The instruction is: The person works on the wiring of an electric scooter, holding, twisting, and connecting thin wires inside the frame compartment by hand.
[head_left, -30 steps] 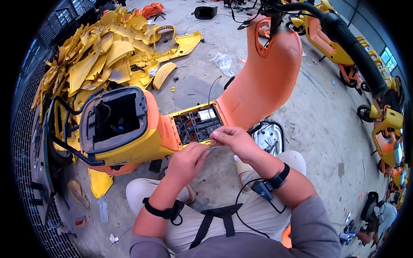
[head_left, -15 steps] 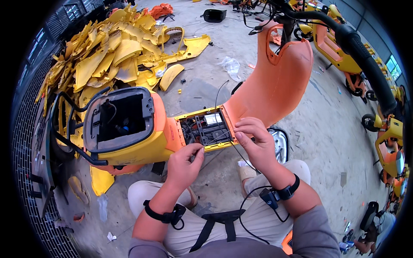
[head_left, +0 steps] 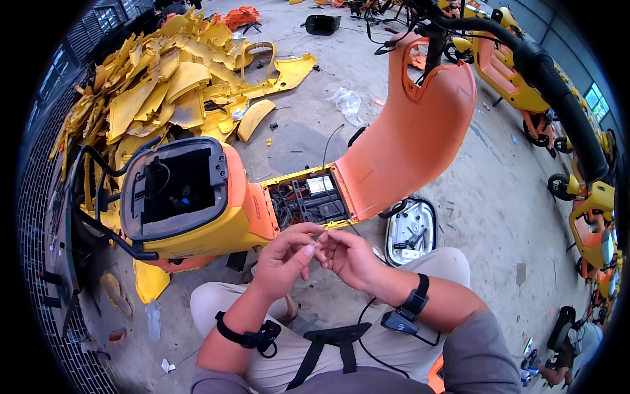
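My left hand (head_left: 287, 259) and my right hand (head_left: 351, 258) meet in front of the scooter, fingertips pinched together. What they pinch is too small to make out. A thin black cable (head_left: 324, 157) rises out of the open floorboard bay (head_left: 308, 199) and bends down behind my right hand. Wiring and a silver-white box (head_left: 319, 184) lie inside that bay. The scooter has a yellow and orange rear body (head_left: 197, 235) with an open seat compartment (head_left: 180, 190), and an orange front shield (head_left: 413, 138) on the right.
A tray (head_left: 411, 231) with screws and small parts stands on the floor beside my knee. Yellow panels (head_left: 164, 85) are heaped at the far left. The black handlebar grip (head_left: 558, 92) reaches in at upper right. More yellow scooters (head_left: 594, 217) line the right side.
My right hand has come down and left from beside the front shield to meet my left hand. The tray beside my knee is now more exposed. The view has shifted slightly.
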`<state>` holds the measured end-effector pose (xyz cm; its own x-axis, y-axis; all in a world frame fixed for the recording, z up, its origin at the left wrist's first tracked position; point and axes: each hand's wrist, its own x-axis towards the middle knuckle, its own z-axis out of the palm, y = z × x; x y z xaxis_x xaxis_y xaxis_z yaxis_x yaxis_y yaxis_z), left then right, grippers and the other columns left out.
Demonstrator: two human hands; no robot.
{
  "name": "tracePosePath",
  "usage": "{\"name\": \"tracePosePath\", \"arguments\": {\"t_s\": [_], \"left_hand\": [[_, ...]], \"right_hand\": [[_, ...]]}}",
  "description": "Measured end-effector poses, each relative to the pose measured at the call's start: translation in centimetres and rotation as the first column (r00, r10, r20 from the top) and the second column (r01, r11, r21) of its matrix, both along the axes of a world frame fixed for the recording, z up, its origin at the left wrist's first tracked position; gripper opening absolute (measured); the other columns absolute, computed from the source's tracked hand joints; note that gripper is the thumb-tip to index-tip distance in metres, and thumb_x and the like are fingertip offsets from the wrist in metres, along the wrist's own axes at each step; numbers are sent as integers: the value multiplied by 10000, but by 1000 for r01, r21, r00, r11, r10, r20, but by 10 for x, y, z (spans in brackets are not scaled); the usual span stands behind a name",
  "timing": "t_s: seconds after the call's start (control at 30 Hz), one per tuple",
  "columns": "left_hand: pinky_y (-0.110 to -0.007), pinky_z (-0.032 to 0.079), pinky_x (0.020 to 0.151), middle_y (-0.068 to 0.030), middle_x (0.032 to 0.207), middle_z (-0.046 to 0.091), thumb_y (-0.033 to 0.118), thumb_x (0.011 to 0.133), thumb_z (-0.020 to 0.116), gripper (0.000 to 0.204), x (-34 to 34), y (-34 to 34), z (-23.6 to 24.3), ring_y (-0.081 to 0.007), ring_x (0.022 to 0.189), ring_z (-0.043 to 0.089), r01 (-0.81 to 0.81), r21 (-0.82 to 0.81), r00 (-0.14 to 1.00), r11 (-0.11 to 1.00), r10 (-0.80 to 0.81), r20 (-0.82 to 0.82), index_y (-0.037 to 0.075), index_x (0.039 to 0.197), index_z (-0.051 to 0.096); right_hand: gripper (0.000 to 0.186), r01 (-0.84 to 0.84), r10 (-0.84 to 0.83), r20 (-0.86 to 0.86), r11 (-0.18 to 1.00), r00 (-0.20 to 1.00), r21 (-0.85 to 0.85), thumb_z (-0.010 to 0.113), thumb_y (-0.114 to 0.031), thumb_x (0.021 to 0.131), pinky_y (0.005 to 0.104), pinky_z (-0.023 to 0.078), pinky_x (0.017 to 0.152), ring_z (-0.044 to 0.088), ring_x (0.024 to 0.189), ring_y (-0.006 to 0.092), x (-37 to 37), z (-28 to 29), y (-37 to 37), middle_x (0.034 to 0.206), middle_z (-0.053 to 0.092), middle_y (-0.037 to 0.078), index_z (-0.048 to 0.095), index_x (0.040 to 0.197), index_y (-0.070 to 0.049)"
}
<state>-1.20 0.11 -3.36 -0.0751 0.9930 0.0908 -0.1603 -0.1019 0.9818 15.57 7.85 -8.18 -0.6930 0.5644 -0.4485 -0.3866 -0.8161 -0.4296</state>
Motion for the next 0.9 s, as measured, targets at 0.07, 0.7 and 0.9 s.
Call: {"name": "tracePosePath", "arguments": {"t_s": [0.07, 0.7, 0.9], "left_hand": [[-225, 536, 526, -219, 1323, 493, 75, 957, 525, 88, 2, -1, 3, -211, 853, 681, 172, 89, 980, 981, -179, 86, 20, 998, 580], [-410, 398, 1057, -244, 1307, 515, 36, 939, 450, 46, -5, -4, 4, -311, 1231, 518, 274, 128, 848, 953, -176, -500, 27, 981, 435], [-400, 433, 992, -202, 1256, 562, 5, 859, 521, 92, 0, -1, 10, -362, 1186, 547, 292, 274, 803, 916, -79, -591, 15, 935, 470]], "right_hand": [[231, -168, 172, -51, 983, 984, 70, 503, -256, 959, 288, 474, 664, 611, 752, 136, -3, -7, 2, 869, 658, 42, 624, 971, -60], [286, -765, 38, 808, -299, 588, 570, 581, -278, 920, 401, 498, 645, 645, 663, 290, 17, 61, 18, 693, 640, 137, 674, 785, -44], [338, -329, -205, 395, 291, 895, 898, 539, -312, 971, 363, 482, 742, 614, 786, 202, 53, 97, 40, 820, 653, 87, 654, 936, 4]]}}
